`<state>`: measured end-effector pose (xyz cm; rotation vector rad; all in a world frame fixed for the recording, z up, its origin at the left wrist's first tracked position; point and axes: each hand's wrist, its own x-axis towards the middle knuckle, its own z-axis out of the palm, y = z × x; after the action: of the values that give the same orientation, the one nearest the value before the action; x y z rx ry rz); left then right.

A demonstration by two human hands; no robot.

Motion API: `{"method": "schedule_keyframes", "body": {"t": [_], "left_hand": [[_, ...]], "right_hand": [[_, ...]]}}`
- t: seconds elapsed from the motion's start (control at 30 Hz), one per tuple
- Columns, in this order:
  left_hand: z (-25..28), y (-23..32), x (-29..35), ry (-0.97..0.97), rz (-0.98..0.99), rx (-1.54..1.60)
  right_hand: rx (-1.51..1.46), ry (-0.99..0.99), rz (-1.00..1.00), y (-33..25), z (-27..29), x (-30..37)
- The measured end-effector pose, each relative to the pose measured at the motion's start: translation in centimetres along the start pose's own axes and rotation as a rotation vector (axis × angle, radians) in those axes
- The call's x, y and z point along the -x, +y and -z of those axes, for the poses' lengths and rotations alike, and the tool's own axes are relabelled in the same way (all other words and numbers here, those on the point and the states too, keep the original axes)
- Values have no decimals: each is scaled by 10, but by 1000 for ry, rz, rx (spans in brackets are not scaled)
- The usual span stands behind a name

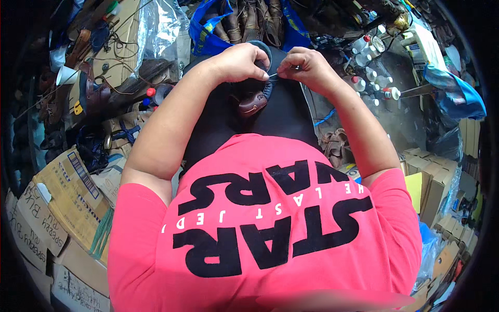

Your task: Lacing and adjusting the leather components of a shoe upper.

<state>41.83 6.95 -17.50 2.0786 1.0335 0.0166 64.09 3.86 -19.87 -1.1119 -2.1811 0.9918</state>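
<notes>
A brown leather shoe [252,105] with a dark grey sole edge lies on my lap, over dark cloth. My left hand [240,63] grips the shoe from its left side, with thumb and fingers closed near the sole edge. Just to the right, my right hand [306,67] is closed in a pinch. A short, thin, pale strand [274,75], thread or needle, runs between its fingertips and my left thumb. Something small and shiny shows between the right fingers, too small to name. My left hand hides part of the shoe.
Ahead of my knees stands a blue bag [208,34] holding several brown shoe-shaped forms. Plastic bottles [370,73] cluster at the right. Cardboard boxes [70,190] are piled at the left, with more cartons [423,177] at the right. A blue cloth [455,93] hangs at the far right.
</notes>
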Motion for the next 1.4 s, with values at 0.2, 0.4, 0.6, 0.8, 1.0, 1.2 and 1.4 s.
{"method": "schedule_keyframes", "body": {"t": [0.2, 0.4, 0.6, 0.8, 1.0, 1.2, 1.4], "left_hand": [[-3, -17, -5, -40, 17, 373], [-7, -22, -6, -47, 1, 430], [-8, -26, -3, -41, 12, 493], [-8, -25, -2, -61, 6, 456], [-12, -30, -4, -33, -19, 506], [-12, -30, -4, -20, -27, 485], [-10, -26, -2, -31, -30, 530]], "right_hand": [[73, -104, 11, -2, 9, -9], [52, -109, 69, -1, -2, -12], [-84, 39, 23, -2, -17, 9], [-19, 55, 52, -5, -12, 14], [-48, 0, -48, -6, -4, 11], [-39, -20, 9, -2, -6, 7], [30, -51, 40, -6, -1, 2]]}}
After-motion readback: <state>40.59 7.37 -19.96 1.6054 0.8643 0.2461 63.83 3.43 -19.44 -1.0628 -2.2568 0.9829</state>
